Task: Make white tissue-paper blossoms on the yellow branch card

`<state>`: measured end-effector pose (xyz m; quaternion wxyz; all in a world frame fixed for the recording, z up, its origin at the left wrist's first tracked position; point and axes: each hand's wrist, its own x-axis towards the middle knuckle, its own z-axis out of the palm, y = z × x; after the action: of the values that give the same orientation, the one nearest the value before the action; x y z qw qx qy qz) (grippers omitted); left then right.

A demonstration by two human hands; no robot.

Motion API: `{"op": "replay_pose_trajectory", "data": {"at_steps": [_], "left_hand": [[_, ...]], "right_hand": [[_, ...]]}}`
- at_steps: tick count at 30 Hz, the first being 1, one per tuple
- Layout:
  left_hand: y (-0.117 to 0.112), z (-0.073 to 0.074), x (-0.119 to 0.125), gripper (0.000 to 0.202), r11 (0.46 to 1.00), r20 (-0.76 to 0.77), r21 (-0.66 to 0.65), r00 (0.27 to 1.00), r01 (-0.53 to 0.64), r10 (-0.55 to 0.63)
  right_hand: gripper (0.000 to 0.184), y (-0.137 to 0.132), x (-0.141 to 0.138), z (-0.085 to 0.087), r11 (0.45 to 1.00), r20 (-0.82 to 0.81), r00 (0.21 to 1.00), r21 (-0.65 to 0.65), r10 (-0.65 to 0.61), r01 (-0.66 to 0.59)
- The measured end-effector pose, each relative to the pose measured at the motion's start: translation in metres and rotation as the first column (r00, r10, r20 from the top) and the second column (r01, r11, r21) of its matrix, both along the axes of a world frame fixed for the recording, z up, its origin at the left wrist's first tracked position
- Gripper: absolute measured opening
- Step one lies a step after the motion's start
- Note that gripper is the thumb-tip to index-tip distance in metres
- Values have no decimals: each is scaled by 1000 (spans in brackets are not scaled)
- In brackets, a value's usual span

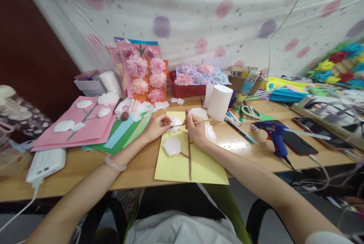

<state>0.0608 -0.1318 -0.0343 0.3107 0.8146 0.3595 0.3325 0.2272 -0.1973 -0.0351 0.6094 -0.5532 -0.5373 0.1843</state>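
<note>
A yellow card (199, 164) lies on the wooden table in front of me, with a brown stem drawn down it and a white tissue flower (171, 146) stuck at its left. My left hand (156, 125) pinches another white tissue flower (175, 122) near the card's top. My right hand (195, 129) is closed on a thin wooden stick (199, 122) whose tip points left at that flower. More white tissue (211, 133) lies just right of my right hand.
A white paper roll (219, 102) stands behind the card. A blue glue gun (273, 133), phones, pens and scissors (249, 111) lie to the right. Pink, green and blue sheets (85, 126) lie left, a power bank (45, 163) nearer. A red basket (184, 89) and flower cards stand behind.
</note>
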Motion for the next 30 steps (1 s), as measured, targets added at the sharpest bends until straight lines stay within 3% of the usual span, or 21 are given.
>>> {"op": "replay_pose_trajectory", "data": {"at_steps": [4,7,10,13,21,26,30], "left_hand": [[0,6,-7,27,992,-90,115,995,45,-35],[3,9,-17,63,979,-233,189,972,75,-29],[9,8,-25,87,984,-372,148,928,97,-35],[14,5,-28,89,990,-450,75,890,123,-76],[17,5,-26,101,991,-525,8,844,134,-110],[20,0,-28,97,991,-466,10,877,136,-116],[21,-2,-29,101,991,-417,10,902,130,-114]], "right_hand": [[53,-1,1,0,1000,78,997,28,10,-12],[52,-5,1,2,999,204,979,42,24,-34],[50,-9,0,4,995,388,920,49,64,-90],[50,-7,-2,8,996,465,883,22,67,-88],[48,22,-5,20,979,178,982,-203,58,-21],[50,20,-1,15,983,102,994,-184,44,-25],[50,13,3,12,981,-47,998,-185,48,-56]]}}
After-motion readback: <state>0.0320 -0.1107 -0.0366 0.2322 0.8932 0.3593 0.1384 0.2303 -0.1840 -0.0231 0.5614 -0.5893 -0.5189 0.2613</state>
